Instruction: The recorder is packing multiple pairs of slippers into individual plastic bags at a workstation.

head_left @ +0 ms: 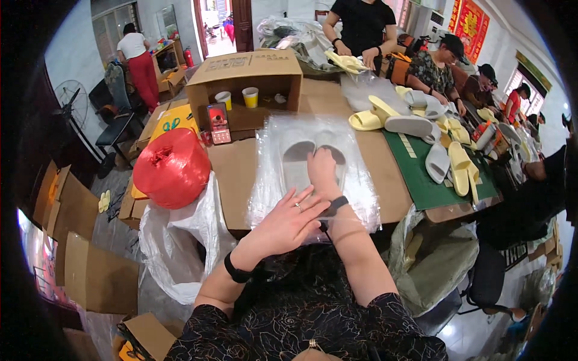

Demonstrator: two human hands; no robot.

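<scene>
A pair of light grey slippers [296, 162] lies inside a clear plastic bag [265, 180], on top of a stack of similar bags at the table's edge in front of me. My right hand [323, 171] reaches in at the bag's near end, its fingers bent and pressed on the right slipper; the fingertips are partly hidden. My left hand [290, 218] is open, fingers spread, lying over the near edge of the bag beside my right wrist. It holds nothing.
Left of the bags sit a large red twine roll [171, 168], a phone [218, 123] and an open carton [244, 78] with cups. Yellow and grey slippers [459, 168] crowd a green mat [409, 171] at right. Sacks [430, 259] hang below. Several people work beyond.
</scene>
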